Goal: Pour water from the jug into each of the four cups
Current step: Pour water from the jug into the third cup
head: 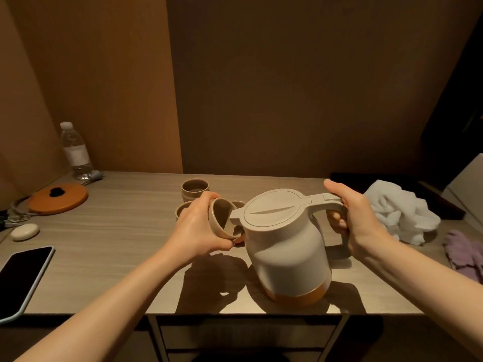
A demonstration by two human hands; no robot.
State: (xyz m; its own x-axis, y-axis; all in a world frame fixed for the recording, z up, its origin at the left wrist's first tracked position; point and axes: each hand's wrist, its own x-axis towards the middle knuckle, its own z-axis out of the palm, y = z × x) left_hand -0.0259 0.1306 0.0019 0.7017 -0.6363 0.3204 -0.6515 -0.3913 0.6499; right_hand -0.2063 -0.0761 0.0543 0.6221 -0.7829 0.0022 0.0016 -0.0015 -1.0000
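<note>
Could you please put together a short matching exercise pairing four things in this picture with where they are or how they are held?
Things
1. jug
2. tilted cup
3. water bottle
4. white cloth

Places or states
A. standing at the table's far left corner
B. held at the spout by the left hand
C. lying crumpled at the right, beyond the right hand
D. gripped by its handle

Pairs: 1-D, 2-B, 3-A, 4-C
</note>
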